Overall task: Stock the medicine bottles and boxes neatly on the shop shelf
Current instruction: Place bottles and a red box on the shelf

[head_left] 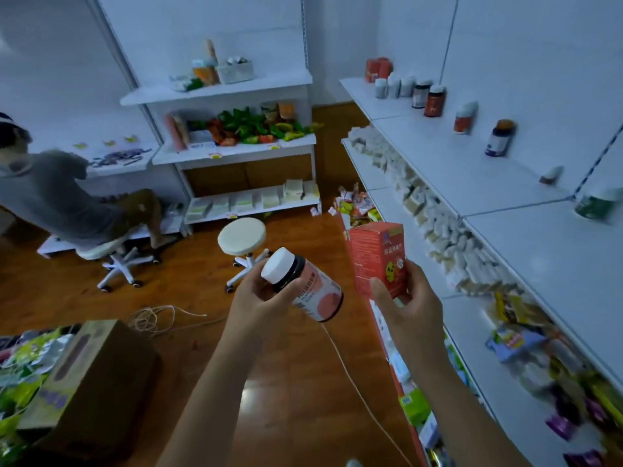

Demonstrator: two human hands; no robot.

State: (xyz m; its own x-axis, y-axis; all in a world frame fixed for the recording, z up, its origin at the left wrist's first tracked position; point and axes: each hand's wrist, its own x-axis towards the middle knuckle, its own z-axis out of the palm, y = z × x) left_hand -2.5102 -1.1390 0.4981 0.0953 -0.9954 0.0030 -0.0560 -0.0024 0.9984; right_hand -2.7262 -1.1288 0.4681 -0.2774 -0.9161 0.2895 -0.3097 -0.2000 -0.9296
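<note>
— What's in the hands?

— The left hand point(261, 298) grips a dark bottle point(305, 288) with a white cap and a pink label, tilted, cap toward the left. The right hand point(409, 303) holds a red box point(377, 257) upright, fingers wrapped round its lower end.

— Where's all that compared with the shelf?

— Both are in the air over the wooden floor point(209, 291), just left of the white shelf point(505, 183). Further along its top board stand several bottles, well apart from each other; one small one lies on its side.

— Anything else about?

— A round stool point(241, 235) beyond the hands, a cardboard box point(97, 382) at lower left, and another person point(54, 197) seated at the far shelves.
</note>
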